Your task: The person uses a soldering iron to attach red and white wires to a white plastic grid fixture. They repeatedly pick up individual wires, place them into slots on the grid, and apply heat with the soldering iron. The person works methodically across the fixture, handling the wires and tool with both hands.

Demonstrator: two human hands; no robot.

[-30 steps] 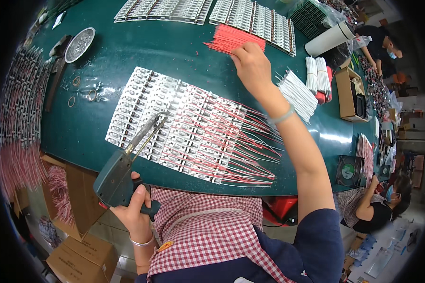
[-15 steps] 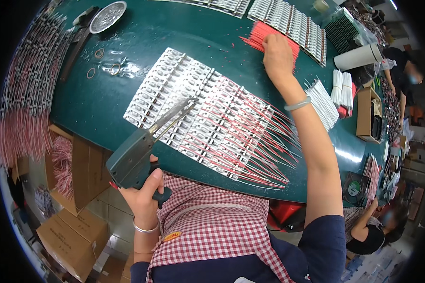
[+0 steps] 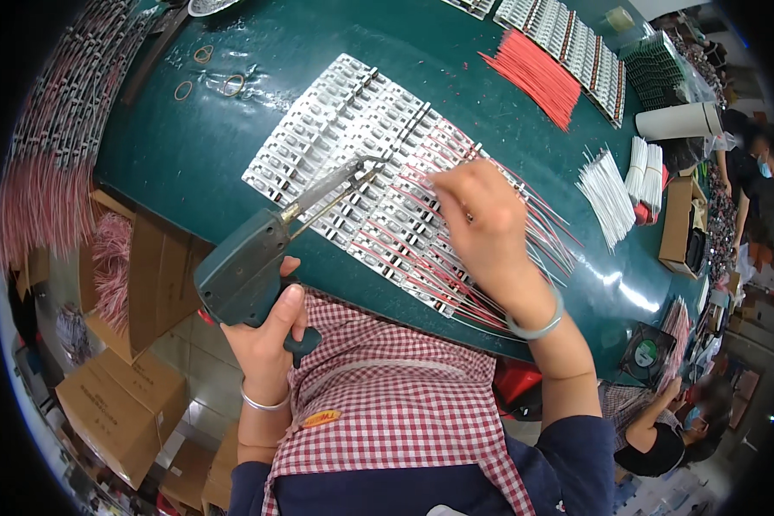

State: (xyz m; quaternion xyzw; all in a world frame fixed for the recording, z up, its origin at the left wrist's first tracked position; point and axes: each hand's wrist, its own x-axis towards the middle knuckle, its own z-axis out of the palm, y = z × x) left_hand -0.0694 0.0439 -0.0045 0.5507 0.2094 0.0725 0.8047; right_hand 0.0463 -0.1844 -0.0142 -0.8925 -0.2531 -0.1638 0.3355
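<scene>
My left hand (image 3: 271, 335) grips a dark green soldering gun (image 3: 245, 267), its fingers around the black handle and trigger. The gun's metal tip hangs over a panel of small silver switch-like parts (image 3: 318, 129) lying in rows on the table. Red and white wires (image 3: 542, 232) stick out from the panel's right side. Over the wired rows, my right hand (image 3: 486, 219) is closed in a pinch, close to the gun's tip. A thin red wire seems to be between its fingertips; the fingers partly hide it.
Loose red wires (image 3: 537, 77) and white wires (image 3: 606, 198) lie on the green table (image 3: 172, 155). Another panel (image 3: 568, 52) sits at the back right. Rubber bands (image 3: 234, 84) lie at left, near stacked wired panels (image 3: 47, 172). Two people work at right.
My right hand has come from the red wire pile, down and left, to the panel near the soldering gun's tip. My left hand keeps its grip on the gun. The view has shifted slightly.
</scene>
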